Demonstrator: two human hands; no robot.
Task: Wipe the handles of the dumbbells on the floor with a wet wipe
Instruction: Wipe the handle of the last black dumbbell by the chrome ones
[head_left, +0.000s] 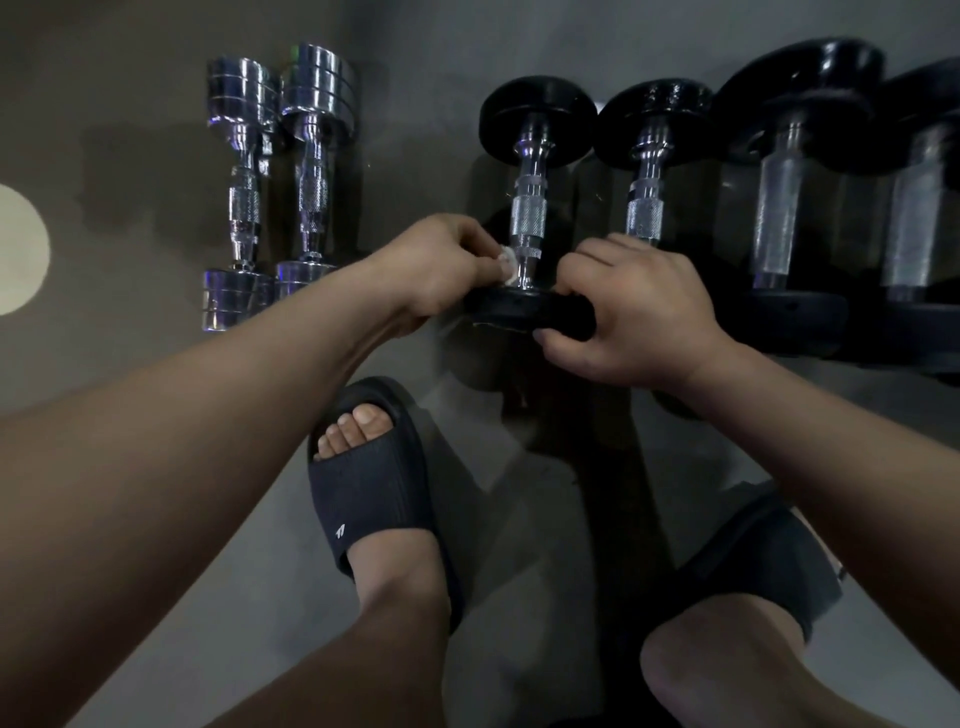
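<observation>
Logo-marked slide (374, 499) below, left fingers (480, 247) pinch wipe (508, 261) on handle (529, 215), right fingers (592, 262) grip plate (519, 310).

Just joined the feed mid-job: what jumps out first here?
The left hand pinches a small white wet wipe against the near end of a black-plated dumbbell's knurled steel handle at centre, while the right hand grips its near black plate. Two shiny chrome dumbbells lie at left.

The chrome dumbbells (311, 171) gleam mirror-bright, the black dumbbell (530, 156) pairs matt, rubbery-looking plates (537, 122) with a polished metal handle (529, 215) — cross-hatched rough at its middle — the wet wipe (508, 262) looks soft white cloth, and the slide (371, 493) is ribbed and matt.
</observation>
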